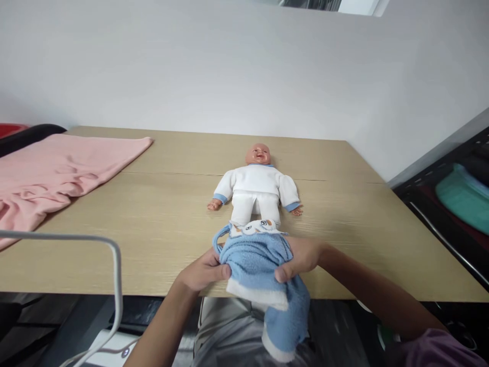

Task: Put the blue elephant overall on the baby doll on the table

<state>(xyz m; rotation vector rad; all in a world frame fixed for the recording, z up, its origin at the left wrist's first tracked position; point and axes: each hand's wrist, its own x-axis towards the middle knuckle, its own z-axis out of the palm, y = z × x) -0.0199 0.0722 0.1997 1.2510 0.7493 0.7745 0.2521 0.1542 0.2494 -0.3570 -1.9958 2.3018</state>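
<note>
Both hands grip small blue terry doll overalls [255, 260] with white leg cuffs and a white panel printed with eyes. My left hand [204, 270] is closed on their left side, the thumb on top, next to a blue strap loop. On the other side my right hand [300, 257] pinches the cloth, thumb in front. One leg of the overalls hangs over the table's front edge. Just beyond them a baby doll [255, 181] lies on its back, head toward the wall, in a white top and trousers with blue cuffs. The overalls hide its feet.
A pink cloth [69, 173] lies rumpled on the left of the wooden table [164, 204]. A grey bent tube [117, 270] rises at the front left. Beyond the right edge stands a black rack [439, 219] holding a teal item [466, 199]. A wall closes the back.
</note>
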